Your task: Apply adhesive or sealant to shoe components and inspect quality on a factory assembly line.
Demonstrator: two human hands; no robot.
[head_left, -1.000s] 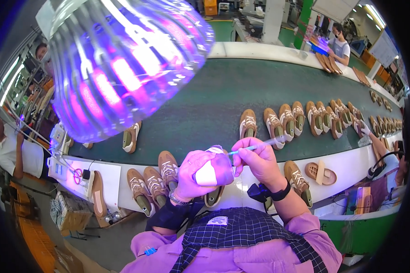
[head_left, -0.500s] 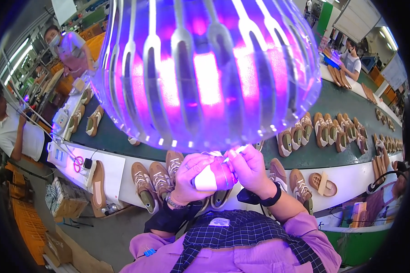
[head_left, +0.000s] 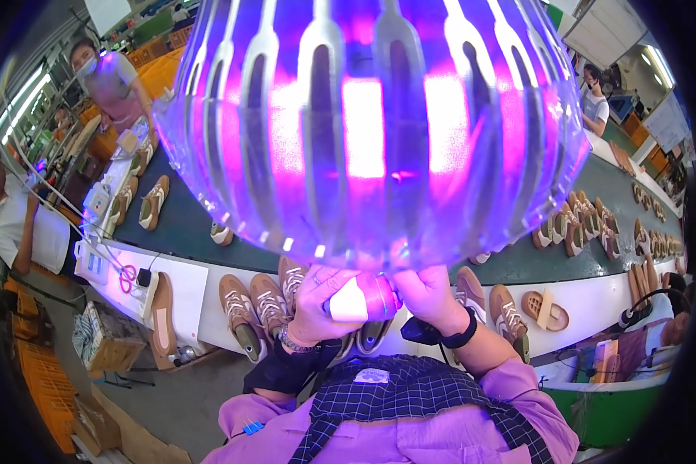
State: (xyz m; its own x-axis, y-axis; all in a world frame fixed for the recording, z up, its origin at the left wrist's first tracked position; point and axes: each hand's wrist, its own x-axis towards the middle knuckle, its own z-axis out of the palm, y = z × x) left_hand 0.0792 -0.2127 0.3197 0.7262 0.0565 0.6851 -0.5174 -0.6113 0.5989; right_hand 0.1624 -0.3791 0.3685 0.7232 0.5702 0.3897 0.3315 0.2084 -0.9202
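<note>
My left hand (head_left: 317,306) is wrapped around a shoe (head_left: 350,303) held up in front of my chest. Its white part faces me, and a pink-lit part lies beside it. At the shoe's right side is my right hand (head_left: 431,298), with fingers bent together. The rim of a glowing purple slotted lamp shade (head_left: 379,193) covers those fingertips, so whatever they pinch cannot be made out. Below the held shoe, other shoes (head_left: 373,337) stand on the bench, partly behind my left hand.
Brown lace-up shoes (head_left: 271,304) line the white bench. A single sole (head_left: 162,313) lies left, beside red-handled scissors (head_left: 128,278); a tan sandal-like piece (head_left: 545,311) lies right. More shoes stand on the dark green conveyor (head_left: 185,229). Co-workers (head_left: 116,81) are beyond and at the sides.
The lamp shade spreads wider and further right in view, now hiding my right fingertips and the white tip they pinched. My hands and the shoe stay nearly in place.
</note>
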